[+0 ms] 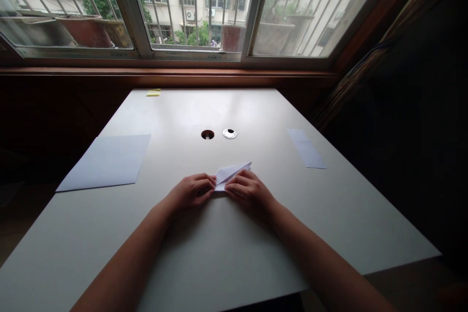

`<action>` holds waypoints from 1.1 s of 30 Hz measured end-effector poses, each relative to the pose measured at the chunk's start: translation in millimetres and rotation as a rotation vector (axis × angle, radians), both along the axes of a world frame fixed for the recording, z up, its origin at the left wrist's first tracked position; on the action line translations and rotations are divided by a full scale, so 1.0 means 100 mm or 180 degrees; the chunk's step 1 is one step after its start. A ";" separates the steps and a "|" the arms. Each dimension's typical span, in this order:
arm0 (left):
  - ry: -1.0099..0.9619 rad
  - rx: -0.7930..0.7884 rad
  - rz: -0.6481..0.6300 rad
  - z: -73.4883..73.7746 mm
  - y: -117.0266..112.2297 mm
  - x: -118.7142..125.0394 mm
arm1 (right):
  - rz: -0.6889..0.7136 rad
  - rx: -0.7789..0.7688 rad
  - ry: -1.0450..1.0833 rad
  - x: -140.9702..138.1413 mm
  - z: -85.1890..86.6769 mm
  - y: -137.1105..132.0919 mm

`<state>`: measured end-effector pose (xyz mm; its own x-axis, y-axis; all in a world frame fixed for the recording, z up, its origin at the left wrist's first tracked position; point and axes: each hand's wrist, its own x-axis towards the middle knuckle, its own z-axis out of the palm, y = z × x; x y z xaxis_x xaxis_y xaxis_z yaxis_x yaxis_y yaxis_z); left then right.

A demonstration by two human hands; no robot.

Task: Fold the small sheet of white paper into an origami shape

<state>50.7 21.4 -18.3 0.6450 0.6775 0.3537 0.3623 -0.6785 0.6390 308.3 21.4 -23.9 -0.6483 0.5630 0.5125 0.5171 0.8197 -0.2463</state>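
A small folded piece of white paper (227, 174) is held between my two hands, low over the middle of the white table (219, 234). One folded flap rises to a point at its upper right. My left hand (193, 189) pinches the paper's left end with fingers closed. On the right side, my right hand (251, 189) grips the lower edge and the slanted flap, its fingers curled. My fingers hide both ends of the paper, and the thumbs are mostly out of sight.
White paper sheets (109, 163) lie at the table's left edge. A narrow paper strip (306, 148) lies to the right. Beyond my hands are a round cable hole (207, 134) and its loose metal cover (229, 133). Yellow sticky notes (153, 92) sit at the far edge, below the window.
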 end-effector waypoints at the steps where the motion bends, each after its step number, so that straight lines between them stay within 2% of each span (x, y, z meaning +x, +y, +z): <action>1: 0.0045 0.0038 0.0006 -0.01 0.00 0.00 | -0.0040 0.0086 -0.0068 0.00 0.01 0.00; 4: 0.0140 0.0167 0.0088 -0.05 0.01 0.01 | -0.0090 0.0201 -0.0189 -0.01 0.01 -0.01; 11: 0.0157 0.0234 0.0337 -0.08 0.03 0.01 | -0.0197 0.0032 -0.0085 0.05 -0.02 0.01; 18: -0.0078 0.0089 0.0423 -0.07 0.05 -0.01 | -0.0114 -0.0295 0.0274 0.11 0.00 0.05; 21: -0.0142 0.0006 0.0458 -0.05 0.05 0.00 | -0.0120 -0.0284 0.0289 0.11 -0.01 0.06; 26: -0.0097 -0.0015 0.0294 -0.03 0.03 0.00 | -0.0053 -0.0131 0.0100 0.10 -0.05 0.06; 33: 0.0309 0.0295 0.0079 -0.01 0.04 -0.02 | -0.0148 -0.0065 0.0051 0.13 -0.06 0.06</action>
